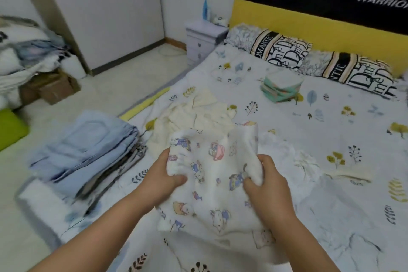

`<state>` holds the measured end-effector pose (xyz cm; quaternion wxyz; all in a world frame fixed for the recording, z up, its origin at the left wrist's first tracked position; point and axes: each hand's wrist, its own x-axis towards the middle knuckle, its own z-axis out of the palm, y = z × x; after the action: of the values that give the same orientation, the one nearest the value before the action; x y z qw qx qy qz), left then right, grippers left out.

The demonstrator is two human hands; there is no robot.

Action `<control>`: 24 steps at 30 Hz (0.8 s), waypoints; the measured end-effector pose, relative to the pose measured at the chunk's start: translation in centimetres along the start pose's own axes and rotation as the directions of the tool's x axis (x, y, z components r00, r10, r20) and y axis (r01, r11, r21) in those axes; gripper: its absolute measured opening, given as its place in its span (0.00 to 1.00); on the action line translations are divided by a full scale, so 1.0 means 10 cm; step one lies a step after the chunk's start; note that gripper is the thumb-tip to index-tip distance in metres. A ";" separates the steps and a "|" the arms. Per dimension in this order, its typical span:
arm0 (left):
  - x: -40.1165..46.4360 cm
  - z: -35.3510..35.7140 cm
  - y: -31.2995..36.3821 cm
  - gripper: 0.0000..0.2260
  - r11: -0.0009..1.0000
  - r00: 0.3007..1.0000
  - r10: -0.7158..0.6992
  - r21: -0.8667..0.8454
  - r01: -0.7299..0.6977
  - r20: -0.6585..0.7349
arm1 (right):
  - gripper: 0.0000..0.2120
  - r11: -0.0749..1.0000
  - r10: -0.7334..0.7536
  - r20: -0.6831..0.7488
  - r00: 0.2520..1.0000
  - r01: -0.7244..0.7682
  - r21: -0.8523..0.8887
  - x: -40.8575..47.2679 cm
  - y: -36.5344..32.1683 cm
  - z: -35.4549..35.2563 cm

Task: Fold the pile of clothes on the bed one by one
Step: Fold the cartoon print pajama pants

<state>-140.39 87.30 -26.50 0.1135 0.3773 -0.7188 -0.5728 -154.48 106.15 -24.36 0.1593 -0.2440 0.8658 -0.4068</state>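
Near the bed's (331,139) front edge, the left hand (162,174) and right hand (263,185) each grip the cartoon-print garment (216,183), fingers curled into its cloth, lifted above the sheet; behind it lies the cream pile (194,117).

the bed (331,139), under a leaf-printed sheet, is carrying a crumpled cream garment (194,115) near its left edge, a stack of folded blue clothes (88,152) at that edge, a small folded green pile (281,87) and two lettered pillows (284,51) lying along the head edge.
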 end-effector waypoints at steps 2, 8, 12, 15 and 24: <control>-0.10 -0.22 0.02 0.26 0.999 0.998 -0.013 -0.036 0.010 -0.063 | 0.15 0.998 -0.057 0.037 0.998 0.057 -0.007 0.04 -0.23 0.07; -0.29 -0.93 0.02 0.25 0.993 0.966 -0.075 -0.111 0.049 -0.248 | 0.16 0.979 -0.197 0.152 0.969 0.204 -0.029 0.22 -0.89 0.46; -0.24 -1.43 -0.08 0.23 0.989 0.927 -0.096 -0.139 0.048 -0.364 | 0.15 0.961 -0.259 0.222 0.940 0.274 -0.038 0.40 -1.32 0.87; -0.13 -1.80 -0.21 0.23 0.985 0.892 -0.120 -0.164 0.052 -0.435 | 0.14 0.942 -0.301 0.284 0.910 0.331 -0.063 0.60 -1.67 1.26; 0.52 -2.73 -0.84 0.23 0.974 0.769 -0.210 -0.200 0.109 -0.604 | 0.14 0.864 -0.382 0.438 0.814 0.483 -0.144 1.36 -2.45 2.71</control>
<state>-124.30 63.17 -26.87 0.3232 0.5948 -0.5603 -0.4774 -145.71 68.21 -23.02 0.2011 -0.5306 0.7804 -0.2628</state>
